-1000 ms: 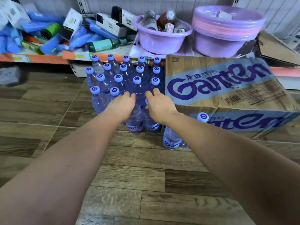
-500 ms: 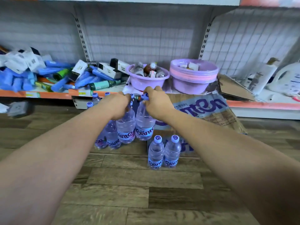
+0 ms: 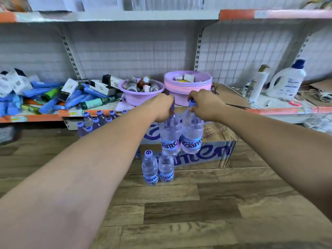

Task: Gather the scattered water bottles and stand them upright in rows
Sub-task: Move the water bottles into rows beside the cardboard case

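My left hand grips the neck of one clear water bottle with a blue label, held upright in the air. Beside it my right hand holds a second bottle by its blue cap. Both hang in front of the cardboard box. Directly below them two more bottles stand upright side by side on the wooden floor. A block of several upright bottles stands further left against the shelf base, partly hidden by my left forearm.
A low shelf runs behind, heaped with blue packets and boxes at left. Two purple basins sit at its middle, and white detergent bottles at right. Wooden floor spreads in front.
Both hands have lifted a bottle each out of the block and carried them right and up, over the two standing bottles. My view has tilted up toward the shelves.
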Motion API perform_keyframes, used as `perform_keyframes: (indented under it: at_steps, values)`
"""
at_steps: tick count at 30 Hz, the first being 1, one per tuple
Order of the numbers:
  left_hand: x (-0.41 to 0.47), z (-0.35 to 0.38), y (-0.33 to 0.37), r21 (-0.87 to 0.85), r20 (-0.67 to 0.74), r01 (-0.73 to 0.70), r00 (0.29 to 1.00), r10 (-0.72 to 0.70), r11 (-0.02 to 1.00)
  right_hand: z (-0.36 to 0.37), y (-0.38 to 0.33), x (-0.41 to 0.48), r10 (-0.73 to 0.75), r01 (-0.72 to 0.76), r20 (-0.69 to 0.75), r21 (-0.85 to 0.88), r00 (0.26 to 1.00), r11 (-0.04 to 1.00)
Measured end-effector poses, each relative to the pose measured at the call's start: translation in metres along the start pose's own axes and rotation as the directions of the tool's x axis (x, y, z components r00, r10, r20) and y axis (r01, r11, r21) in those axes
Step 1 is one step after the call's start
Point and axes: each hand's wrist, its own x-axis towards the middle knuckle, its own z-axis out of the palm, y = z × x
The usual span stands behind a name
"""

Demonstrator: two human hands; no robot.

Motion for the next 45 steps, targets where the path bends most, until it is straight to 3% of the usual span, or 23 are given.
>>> perform_keyframes:
  at_steps: [4,12,26,36,40,43,45]
  values:
    - [0.016,0.014,0.032,-0.036,0.033,-0.041,0.999,0.042,0.999,0.003,0.036,-0.015,0.025,-0.024,0.043,-0.011,0.999,1.000]
    - [0.032,0.071,0.070,0.050,0.121,-0.048,0.992,0.042,0.998,0.047,0.084,-0.035,0.095,-0.100,0.144,0.030,0.985,0.995]
    - [0.035,0.185,0.044,0.111,0.251,0.026,0.967,-0.053,0.994,0.179,0.090,-0.030,0.047,-0.100,0.284,0.178,0.958,0.979]
    - [0.050,0.211,0.027,0.119,0.260,-0.023,0.965,-0.009,0.993,0.204,0.095,-0.029,0.122,-0.201,0.293,0.258,0.948,0.945]
    - [0.045,0.214,0.022,0.098,0.257,-0.035,0.966,0.009,0.995,0.202,0.093,-0.026,0.120,-0.189,0.316,0.196,0.941,0.962]
    - [0.040,0.209,0.021,0.070,0.261,-0.062,0.964,0.042,0.996,0.197,0.092,-0.030,0.112,-0.135,0.348,0.043,0.931,0.990]
    - [0.031,0.203,0.018,0.041,0.187,-0.096,0.979,0.087,0.995,0.191,0.086,-0.030,0.115,-0.108,0.280,-0.038,0.953,0.993]
